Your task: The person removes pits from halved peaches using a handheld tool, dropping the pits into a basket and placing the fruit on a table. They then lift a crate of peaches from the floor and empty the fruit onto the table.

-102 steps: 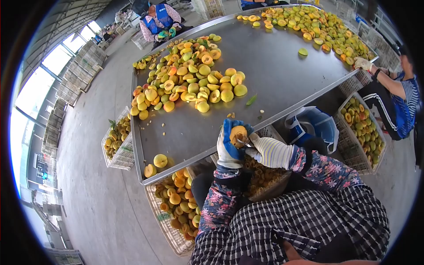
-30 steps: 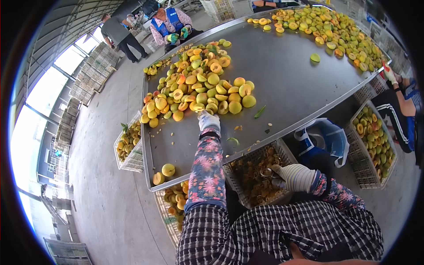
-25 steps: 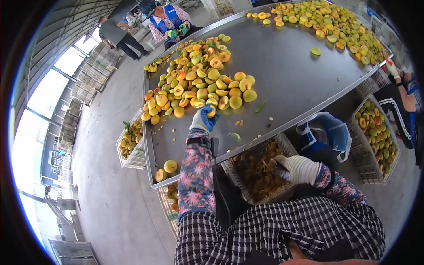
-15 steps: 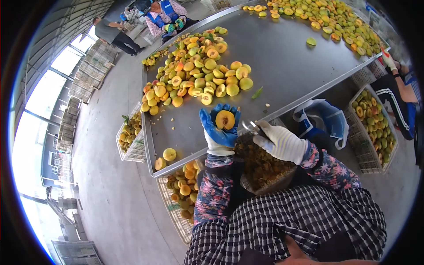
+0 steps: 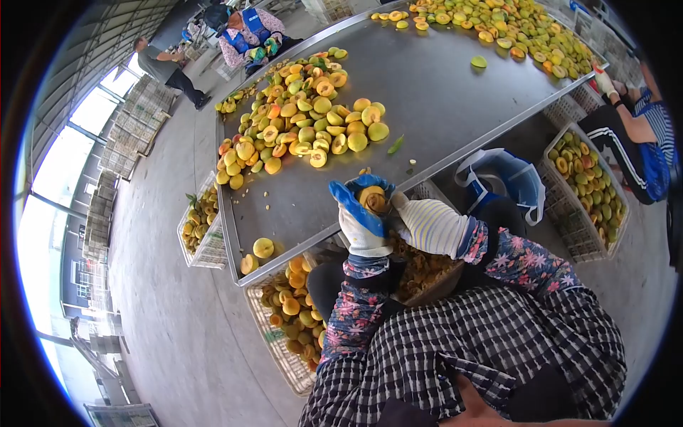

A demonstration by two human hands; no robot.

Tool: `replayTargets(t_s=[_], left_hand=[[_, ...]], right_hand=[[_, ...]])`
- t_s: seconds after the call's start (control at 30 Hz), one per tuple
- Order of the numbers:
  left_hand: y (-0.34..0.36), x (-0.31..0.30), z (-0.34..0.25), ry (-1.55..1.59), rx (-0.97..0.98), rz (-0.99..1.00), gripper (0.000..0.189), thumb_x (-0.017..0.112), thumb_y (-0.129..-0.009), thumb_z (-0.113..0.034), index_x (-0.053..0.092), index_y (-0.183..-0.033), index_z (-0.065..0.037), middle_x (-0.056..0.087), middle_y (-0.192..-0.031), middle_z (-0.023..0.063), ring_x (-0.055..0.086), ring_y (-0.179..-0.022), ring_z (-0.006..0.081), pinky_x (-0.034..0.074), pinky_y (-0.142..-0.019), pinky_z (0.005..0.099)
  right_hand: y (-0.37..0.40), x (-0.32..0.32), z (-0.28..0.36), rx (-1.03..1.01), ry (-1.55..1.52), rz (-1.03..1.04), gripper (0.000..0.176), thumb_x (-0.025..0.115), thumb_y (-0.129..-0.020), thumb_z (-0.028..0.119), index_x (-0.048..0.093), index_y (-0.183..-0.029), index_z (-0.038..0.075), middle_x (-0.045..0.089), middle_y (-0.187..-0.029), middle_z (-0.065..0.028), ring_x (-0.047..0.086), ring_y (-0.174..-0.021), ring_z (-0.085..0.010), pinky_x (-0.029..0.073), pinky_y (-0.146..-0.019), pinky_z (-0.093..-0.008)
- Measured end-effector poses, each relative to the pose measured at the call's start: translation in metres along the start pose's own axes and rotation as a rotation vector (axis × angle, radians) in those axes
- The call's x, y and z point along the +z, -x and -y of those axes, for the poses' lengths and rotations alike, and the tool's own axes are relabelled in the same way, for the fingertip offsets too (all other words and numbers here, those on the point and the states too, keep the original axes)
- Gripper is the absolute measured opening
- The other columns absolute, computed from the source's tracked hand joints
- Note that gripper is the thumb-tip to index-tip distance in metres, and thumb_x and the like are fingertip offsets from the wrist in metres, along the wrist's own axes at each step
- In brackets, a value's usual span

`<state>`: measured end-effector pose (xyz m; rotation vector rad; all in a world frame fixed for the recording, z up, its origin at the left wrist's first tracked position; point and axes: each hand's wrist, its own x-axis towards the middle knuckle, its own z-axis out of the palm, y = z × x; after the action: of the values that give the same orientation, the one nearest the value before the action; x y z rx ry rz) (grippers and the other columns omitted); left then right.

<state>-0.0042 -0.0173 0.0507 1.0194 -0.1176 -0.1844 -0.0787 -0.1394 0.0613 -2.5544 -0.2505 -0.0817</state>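
Observation:
My left hand [image 5: 363, 219], in a blue-palmed glove, is wrapped round a halved fruit [image 5: 373, 200] at the table's front edge. Against that fruit, from the right, rests my right hand [image 5: 431, 225] in a striped white glove. Its fingers are closed; the metal tool seen in it earlier is mostly hidden now. Below both hands stands a container of brown scraps [image 5: 420, 276]. A pile of yellow-green halved fruit [image 5: 306, 117] lies beyond them on the metal table [image 5: 427, 85].
Crates of fruit stand at the lower left [image 5: 281, 349], left [image 5: 206, 245] and right [image 5: 594, 238]. A blue-and-white bag [image 5: 530, 188] hangs right of my hands. Co-workers are at the far side [image 5: 249, 35] and right [image 5: 640, 135]; another person [image 5: 160, 64] stands farther back.
My right hand has moved in against the fruit, and my left hand's fingers have closed round it. The whole view has shifted slightly.

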Motion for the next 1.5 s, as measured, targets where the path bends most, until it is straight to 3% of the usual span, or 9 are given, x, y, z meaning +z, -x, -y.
replayTargets(t_s=[0.17,0.27,0.33,0.53,0.63,0.7,1.03,1.27,1.5], left_hand=[[-0.008,-0.019,-0.007,-0.28,-0.085,0.099,0.058,0.035,-0.103,-0.05,0.061,-0.097,0.001,0.066,-0.086,0.0117,0.065,-0.078,0.0232,0.055,-0.077,0.0319],[-0.01,-0.025,0.003,-0.29,0.026,0.159,0.056,0.035,-0.103,-0.049,0.061,-0.1,0.001,0.066,-0.089,0.0126,0.066,-0.078,0.0243,0.055,-0.077,0.033],[-0.005,-0.02,0.007,-0.15,0.058,0.168,0.055,0.037,-0.102,-0.05,0.06,-0.1,0.0,0.066,-0.09,0.0127,0.066,-0.08,0.0265,0.056,-0.079,0.0369],[-0.001,-0.018,0.009,0.239,-0.197,-0.069,0.055,0.047,-0.097,-0.054,0.06,-0.089,-0.001,0.064,-0.083,0.0131,0.065,-0.078,0.0335,0.055,-0.079,0.0484],[0.001,-0.018,0.004,0.175,-0.275,-0.061,0.056,0.047,-0.097,-0.054,0.059,-0.086,-0.001,0.062,-0.076,0.0131,0.064,-0.071,0.0325,0.056,-0.072,0.0462],[0.0,-0.017,0.003,0.204,-0.344,-0.011,0.056,0.047,-0.097,-0.053,0.059,-0.083,-0.001,0.061,-0.072,0.0128,0.063,-0.068,0.0322,0.056,-0.071,0.046],[-0.007,-0.016,0.006,0.162,-0.364,0.134,0.049,0.047,-0.099,-0.048,0.055,-0.089,-0.001,0.061,-0.069,0.0142,0.065,-0.065,0.031,0.057,-0.067,0.0448],[-0.013,-0.023,0.017,0.069,-0.416,0.213,0.053,0.046,-0.1,-0.048,0.056,-0.093,0.003,0.063,-0.07,0.0158,0.065,-0.065,0.0287,0.057,-0.068,0.0431],[-0.009,-0.018,0.029,0.185,-0.311,0.134,0.048,0.047,-0.1,-0.045,0.055,-0.093,0.002,0.062,-0.071,0.0149,0.064,-0.065,0.0285,0.057,-0.069,0.0437]], right_hand=[[-0.01,0.038,-0.038,0.157,-0.91,0.122,0.033,0.037,-0.105,0.027,0.056,-0.115,0.001,0.065,-0.091,-0.0141,0.064,-0.086,-0.026,0.051,-0.077,-0.033],[-0.014,0.028,-0.031,0.587,-1.46,0.319,0.033,0.041,-0.105,0.03,0.056,-0.116,0.003,0.063,-0.088,-0.0071,0.063,-0.083,-0.0193,0.051,-0.075,-0.0294],[-0.002,-0.025,-0.003,0.345,-0.848,0.416,0.032,0.043,-0.104,0.032,0.056,-0.116,0.005,0.062,-0.09,-0.0039,0.061,-0.085,-0.0149,0.05,-0.076,-0.0266],[-0.009,0.038,-0.044,-0.036,-0.743,0.39,0.028,0.046,-0.103,0.028,0.056,-0.119,0.007,0.059,-0.103,-0.006,0.056,-0.098,-0.0166,0.043,-0.095,-0.03],[-0.002,0.072,-0.065,-0.158,-0.715,0.241,0.035,0.047,-0.102,0.039,0.056,-0.112,0.007,0.058,-0.086,-0.004,0.058,-0.073,-0.0155,0.049,-0.07,-0.028],[0.007,-0.006,-0.013,0.355,-1.021,0.551,0.04,0.049,-0.1,0.046,0.056,-0.106,0.008,0.055,-0.075,-0.0021,0.054,-0.056,-0.0132,0.046,-0.052,-0.0265],[0.017,0.004,-0.016,0.521,-1.74,0.622,0.035,0.054,-0.097,0.048,0.054,-0.093,0.013,0.04,-0.056,0.0046,0.039,-0.041,-0.0079,0.031,-0.038,-0.0219],[0.02,-0.013,-0.013,0.412,-1.168,0.525,0.038,0.054,-0.095,0.052,0.052,-0.085,0.016,0.042,-0.056,0.0051,0.043,-0.04,-0.0085,0.033,-0.036,-0.024],[0.023,0.007,-0.021,0.539,-1.681,0.616,0.041,0.052,-0.095,0.055,0.051,-0.084,0.015,0.045,-0.055,0.0035,0.044,-0.04,-0.0095,0.034,-0.036,-0.024]])
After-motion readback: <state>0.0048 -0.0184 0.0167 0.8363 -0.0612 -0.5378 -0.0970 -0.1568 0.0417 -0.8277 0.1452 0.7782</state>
